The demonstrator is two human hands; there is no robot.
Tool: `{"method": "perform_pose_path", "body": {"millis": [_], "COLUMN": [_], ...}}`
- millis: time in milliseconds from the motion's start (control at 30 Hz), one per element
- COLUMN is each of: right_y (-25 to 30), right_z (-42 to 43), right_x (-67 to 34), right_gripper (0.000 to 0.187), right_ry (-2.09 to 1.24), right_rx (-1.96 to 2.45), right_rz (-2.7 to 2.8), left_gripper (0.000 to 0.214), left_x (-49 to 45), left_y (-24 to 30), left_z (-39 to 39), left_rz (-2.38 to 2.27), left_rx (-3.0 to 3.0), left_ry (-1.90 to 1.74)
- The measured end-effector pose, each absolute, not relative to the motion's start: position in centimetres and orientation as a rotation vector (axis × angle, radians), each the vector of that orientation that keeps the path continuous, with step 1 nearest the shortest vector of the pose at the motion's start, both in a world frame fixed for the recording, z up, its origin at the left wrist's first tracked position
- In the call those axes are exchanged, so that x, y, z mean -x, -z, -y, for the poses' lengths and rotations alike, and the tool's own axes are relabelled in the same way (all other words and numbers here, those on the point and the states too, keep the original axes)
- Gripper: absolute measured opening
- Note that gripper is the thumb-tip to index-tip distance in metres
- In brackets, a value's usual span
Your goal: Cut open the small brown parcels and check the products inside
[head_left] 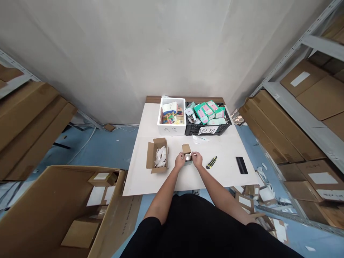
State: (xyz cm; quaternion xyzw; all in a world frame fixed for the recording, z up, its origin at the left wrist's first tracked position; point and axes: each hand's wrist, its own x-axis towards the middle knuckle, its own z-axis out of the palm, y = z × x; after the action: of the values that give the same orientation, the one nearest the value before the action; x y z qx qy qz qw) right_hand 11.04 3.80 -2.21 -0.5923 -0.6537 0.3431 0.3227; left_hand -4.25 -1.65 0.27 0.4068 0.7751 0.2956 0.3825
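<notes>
Both of my hands meet at the middle of the white table. My left hand and my right hand are closed around a small shiny silver object that sits in or just over a small open cardboard box. What the silver object is I cannot make out. To the left of my hands lies a larger open cardboard box with white paper pieces inside.
A yellow-black utility knife and a black phone lie right of my hands. At the table's back stand a white foam box and a black crate of green packages. Big cartons and shelving flank both sides.
</notes>
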Motion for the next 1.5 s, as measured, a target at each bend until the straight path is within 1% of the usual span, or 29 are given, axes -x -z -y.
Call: {"method": "perform_pose_path", "body": {"millis": [67, 167, 333, 433, 533, 733, 1033, 1167, 1300, 1367, 1500], "right_y": [2.8, 3.3, 3.0, 2.6, 2.6, 2.4, 0.7, 0.7, 0.7, 0.3, -0.2], "right_z": [-2.9, -1.7, -1.2, -1.3, -1.3, -1.3, -1.6, -2.2, -2.9, -3.3, -3.6], "right_x": [-10.9, -10.9, -11.4, -11.5, -11.4, -11.2, -10.6, -10.6, -10.6, -10.6, -10.8], "right_gripper": [0.032, 0.033, 0.028, 0.027, 0.029, 0.033, 0.032, 0.026, 0.029, 0.028, 0.031], "right_ry": [-0.834, -0.632, -0.329, -0.243, -0.21, -0.285, -0.692, -0.74, -0.872, -0.867, -0.725], "right_rx": [1.482, 1.521, 1.605, 1.594, 1.524, 1.448, 1.449, 1.581, 1.664, 1.672, 1.655], "right_rz": [1.783, 1.875, 1.969, 1.995, 2.026, 2.059, 2.011, 1.835, 1.793, 1.902, 2.028], "left_gripper": [0.045, 0.051, 0.05, 0.049, 0.047, 0.046, 0.043, 0.045, 0.042, 0.042, 0.048], "left_x": [4.1, 3.6, 2.9, 2.7, 2.6, 3.1, 2.8, 3.1, 3.3, 3.4, 3.5], "left_y": [0.0, 0.0, -0.8, -1.4, -1.6, -2.0, -2.0, -1.9, -2.1, -2.2, -2.3], "left_z": [1.9, 2.0, 1.7, 1.5, 1.4, 1.3, 1.5, 1.2, 1.1, 1.1, 1.1], "left_rz": [-1.965, -1.957, -1.954, -1.956, -1.964, -1.951, -1.942, -1.941, -1.935, -1.931, -1.923], "left_rx": [-1.058, -1.109, -1.148, -1.151, -1.146, -1.139, -1.164, -1.142, -1.131, -1.136, -1.143], "left_ry": [-0.748, -0.751, -0.668, -0.622, -0.584, -0.566, -0.577, -0.584, -0.578, -0.557, -0.541]}}
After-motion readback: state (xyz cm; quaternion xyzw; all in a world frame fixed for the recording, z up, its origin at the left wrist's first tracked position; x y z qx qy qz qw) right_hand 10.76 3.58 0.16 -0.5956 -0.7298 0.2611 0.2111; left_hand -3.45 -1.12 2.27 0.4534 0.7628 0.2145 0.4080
